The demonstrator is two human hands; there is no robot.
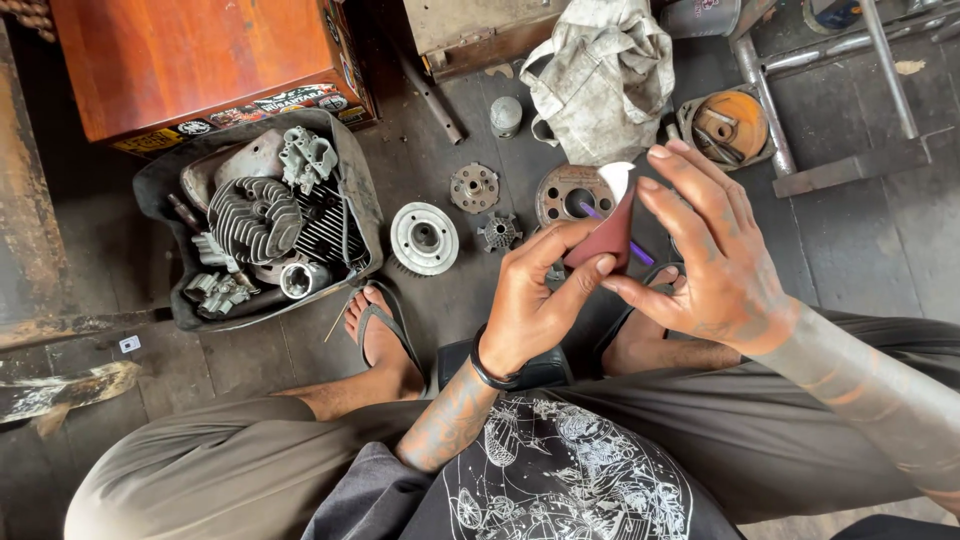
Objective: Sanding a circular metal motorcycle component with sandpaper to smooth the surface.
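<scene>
A folded piece of reddish-brown sandpaper (608, 238), white on its back, is held between the two hands above the floor. It is pinched at its lower edge by the thumb and forefinger of the left hand (530, 300), whose other fingers are curled loosely beneath it. The right hand (715, 270) is set against the sheet's right edge: its thumb tip is pressed to the lower corner, just beside the left thumb, while its remaining fingers are extended upward alongside the paper, their tips level with the white upper corner. A black band (490, 375) is worn on the left wrist.

Directly behind the fingers, on the dark floor (860, 240), a round rusted perforated disc (570, 192) is partly covered by the sandpaper, and a thin purple stick (640, 252) is seen passing behind the sheet. Just left of the left fingertips a small toothed sprocket (498, 232) is lying, with a rusty flange (474, 187) beyond it and a pale metal pulley hub (424, 237) farther left. Above the fingertips a dirty grey cloth (600, 75) is heaped. Well to the left, a black tray (160, 190) is filled with a finned cylinder head (254, 218) and other engine parts, beside an orange wooden box (200, 60). Below the hands, a foot in a black flip-flop (385, 335) is planted on the floor.
</scene>
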